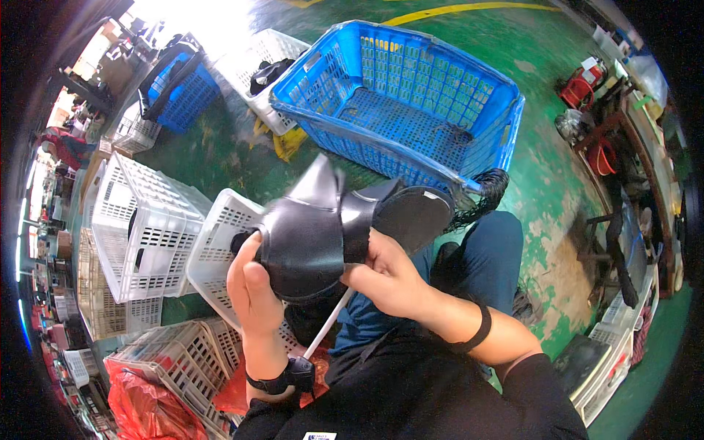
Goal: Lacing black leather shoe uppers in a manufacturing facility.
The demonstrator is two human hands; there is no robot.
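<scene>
Fingers (379, 249) of my right hand (396, 280) pinch, left hand (258, 293) cups, glossy leathery black piece (301, 246); blue lattice crate (352, 145), one o'clock.

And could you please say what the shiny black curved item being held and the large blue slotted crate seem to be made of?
Shiny black curved item: perhaps smooth, glossy leather or synthetic leather, judging by its bright highlights.
Large blue slotted crate: probably moulded plastic, satin-looking, given its regular lattice.

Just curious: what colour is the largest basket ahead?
The largest basket is blue; see the head view.
</scene>
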